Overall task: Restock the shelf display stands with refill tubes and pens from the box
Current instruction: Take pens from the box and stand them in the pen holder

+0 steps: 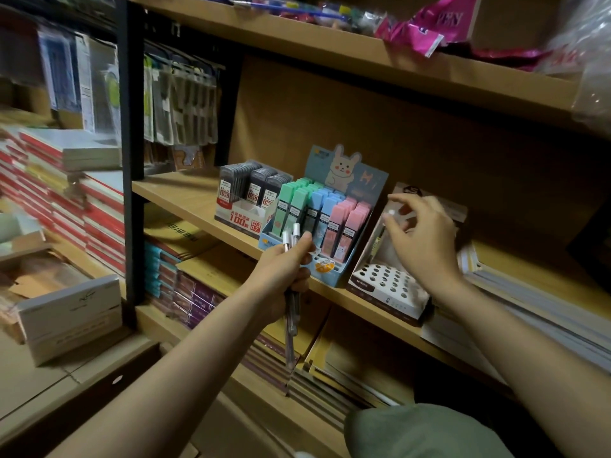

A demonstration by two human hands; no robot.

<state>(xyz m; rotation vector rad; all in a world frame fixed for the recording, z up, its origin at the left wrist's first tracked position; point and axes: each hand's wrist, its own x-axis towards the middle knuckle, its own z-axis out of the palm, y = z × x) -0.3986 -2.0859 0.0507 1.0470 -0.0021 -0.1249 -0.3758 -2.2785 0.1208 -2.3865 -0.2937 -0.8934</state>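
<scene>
Left hand: the left hand is curled round a small bundle of clear pens — white caps up, tips hanging below the fist, in front of the shelf edge.
Right hand: the right hand pinches one white-tipped pen between its fingertips, raised over the pen stand.
Pen stand: white perforated pen stand — on the shelf, just right of the bunny display.
Refill tubes: pastel tubes fill the bunny display; dark tubes sit in the red-and-white display to its left.

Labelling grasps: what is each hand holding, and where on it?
Left hand grips a bunch of pens round the upper barrels. Right hand pinches one pen near its white top.
</scene>
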